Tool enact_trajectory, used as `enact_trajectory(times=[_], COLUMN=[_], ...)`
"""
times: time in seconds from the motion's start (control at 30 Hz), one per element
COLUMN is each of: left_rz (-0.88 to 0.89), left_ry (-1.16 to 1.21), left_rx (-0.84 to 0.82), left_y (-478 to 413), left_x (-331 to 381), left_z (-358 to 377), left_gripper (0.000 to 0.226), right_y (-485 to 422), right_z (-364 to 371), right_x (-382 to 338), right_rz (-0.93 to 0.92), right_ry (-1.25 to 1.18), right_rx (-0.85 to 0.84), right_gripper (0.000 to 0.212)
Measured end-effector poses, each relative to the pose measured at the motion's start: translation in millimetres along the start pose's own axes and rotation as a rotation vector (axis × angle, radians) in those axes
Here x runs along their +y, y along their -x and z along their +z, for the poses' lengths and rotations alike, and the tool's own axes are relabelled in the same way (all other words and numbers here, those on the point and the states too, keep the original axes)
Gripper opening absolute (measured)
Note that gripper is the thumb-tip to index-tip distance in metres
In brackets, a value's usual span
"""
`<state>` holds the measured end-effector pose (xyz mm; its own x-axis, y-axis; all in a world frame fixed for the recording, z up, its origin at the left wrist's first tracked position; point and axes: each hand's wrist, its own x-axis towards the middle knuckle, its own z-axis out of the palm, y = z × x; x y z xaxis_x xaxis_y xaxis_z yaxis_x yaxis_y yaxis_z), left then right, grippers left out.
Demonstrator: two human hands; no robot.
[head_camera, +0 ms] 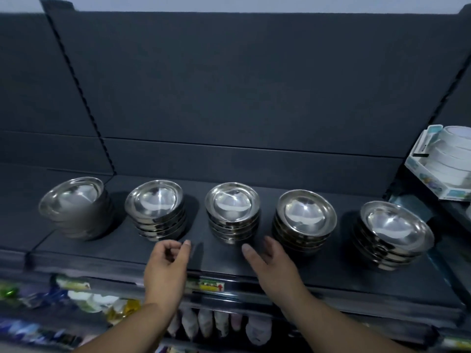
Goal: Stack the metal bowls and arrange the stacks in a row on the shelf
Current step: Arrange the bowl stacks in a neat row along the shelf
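Five stacks of bowls stand in a row on the shelf (127, 248), from the leftmost stack (76, 210) to the rightmost stack (392, 235); both hands hover before the middle stack (233, 212), a boxed set of dishes (443, 161) at far right

Polished, mirror-bright metal bowls (232, 203) just beyond the bare hands; matt, smooth dark shelf (224, 258) beneath them. Far right of the right hand (271, 263): glossy printed carton (430, 179) holding smooth white dishes (453, 151).
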<state>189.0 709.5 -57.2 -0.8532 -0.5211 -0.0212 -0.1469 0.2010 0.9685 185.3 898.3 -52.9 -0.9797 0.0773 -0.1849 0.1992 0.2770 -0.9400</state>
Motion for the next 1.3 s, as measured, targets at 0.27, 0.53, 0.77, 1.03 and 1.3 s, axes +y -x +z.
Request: enact_trajectory(times=[0.27, 0.53, 0.77, 1.03, 1.3], left_rz=[-0.156, -0.483, -0.584, -0.53, -0.391], left_ry=[0.018, 0.35, 0.463, 0.439, 0.315], left_rx=[-0.187, -0.45, -0.591, -0.591, -0.615], left_y=[-68.9, -115.5, -130.7, -142.4, -140.9], left_x=[-22.1, 1.9, 0.8, -0.2, -12.2], left_z=[-66.9, -80.2, -79.8, -78.1, -83.8], left_gripper=[0.087, 0.082, 0.056, 0.044, 0.075], right_y=[-27.8, -39.9, -46.5, -41.4, -24.2], right_z=[63.8, 79.0, 87.7, 99.2, 95.0], right_x=[-31.8, -44.5, -39.2, -44.3, -34.7], right_rz=[0.165, 0.271, 0.272, 0.247, 0.06], right_ry=[-0.52, -0.596, -0.5, -0.485, 0.032], right_rx=[0.264, 0.285, 0.312, 0.296, 0.35], right_gripper=[0.139, 0.08, 0.083, 0.089, 0.149])
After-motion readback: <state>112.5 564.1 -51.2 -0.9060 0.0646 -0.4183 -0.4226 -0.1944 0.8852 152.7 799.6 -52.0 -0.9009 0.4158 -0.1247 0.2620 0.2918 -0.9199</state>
